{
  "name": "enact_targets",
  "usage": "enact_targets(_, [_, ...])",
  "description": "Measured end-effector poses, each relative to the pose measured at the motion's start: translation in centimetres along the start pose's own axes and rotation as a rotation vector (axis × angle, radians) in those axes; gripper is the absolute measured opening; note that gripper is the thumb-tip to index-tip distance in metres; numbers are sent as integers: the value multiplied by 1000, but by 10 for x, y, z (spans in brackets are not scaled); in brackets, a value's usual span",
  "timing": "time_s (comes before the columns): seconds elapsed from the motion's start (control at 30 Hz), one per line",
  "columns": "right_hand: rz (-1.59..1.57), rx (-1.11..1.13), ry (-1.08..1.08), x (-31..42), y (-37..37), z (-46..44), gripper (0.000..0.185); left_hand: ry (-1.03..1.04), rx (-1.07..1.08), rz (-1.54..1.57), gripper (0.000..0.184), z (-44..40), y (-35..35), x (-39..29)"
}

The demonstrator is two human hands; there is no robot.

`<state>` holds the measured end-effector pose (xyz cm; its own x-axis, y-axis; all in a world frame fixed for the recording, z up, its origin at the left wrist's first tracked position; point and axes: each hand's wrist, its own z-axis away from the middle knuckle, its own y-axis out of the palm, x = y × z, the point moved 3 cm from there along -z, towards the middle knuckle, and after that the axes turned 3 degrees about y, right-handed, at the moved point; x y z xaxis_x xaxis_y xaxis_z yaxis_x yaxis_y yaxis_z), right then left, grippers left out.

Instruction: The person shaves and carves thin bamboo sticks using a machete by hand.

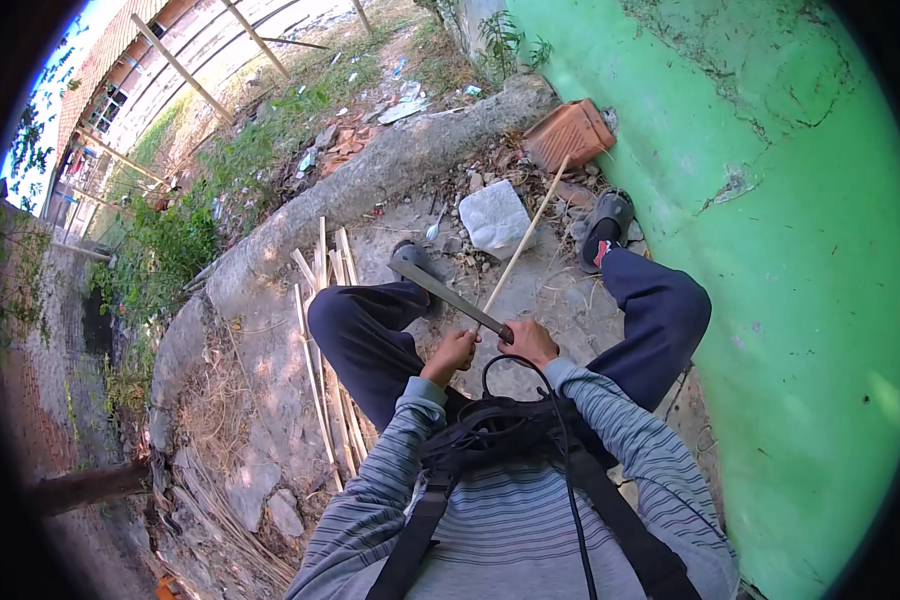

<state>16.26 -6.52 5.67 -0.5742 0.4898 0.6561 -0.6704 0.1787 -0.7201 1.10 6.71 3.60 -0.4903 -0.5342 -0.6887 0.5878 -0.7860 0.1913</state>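
Observation:
My right hand (pixel 530 342) is closed around the dark handle of a machete (pixel 445 293). Its long blade points up and to the left, crossing in front of my left hand and over the strip. In my left hand (pixel 453 355), the fingers pinch the near end of a thin pale bamboo strip (pixel 526 238). The strip slants away to the upper right, past a whitish stone block (pixel 495 218), and its far end overlaps an orange hollow brick (pixel 570 135). Whether the blade touches the strip, I cannot tell.
Several split bamboo strips (pixel 322 370) lie on the ground left of my bent knees. A green wall (pixel 810 270) rises close on the right. A thick grey raised root or ledge (pixel 370 165) curves around the front and left. Rubble and litter lie near my shoes.

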Motion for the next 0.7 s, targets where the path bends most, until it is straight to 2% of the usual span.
enact_targets(0.2, [39, 13, 98, -22, 29, 10, 23, -20, -43, -133, 30, 1, -1, 21])
enact_targets(0.3, [69, -4, 170, -40, 25, -3, 19, -30, -11, -116, 30, 1, -8, 32])
enact_targets(0.43, [10, -97, 272, -68, 25, -19, 18, -143, 99, 44, 29, -2, -16, 38])
enact_targets(0.5, [11, -92, 254, -66, 24, -18, 19, -181, 154, 63, 28, -7, -16, 37])
enact_targets(0.6, [-13, -45, 111, -48, 29, -4, 20, -189, 113, 86, 30, -4, -14, 34])
enact_targets(0.7, [-8, 12, 149, -52, 30, -7, 20, -178, 77, 30, 31, 1, -13, 35])
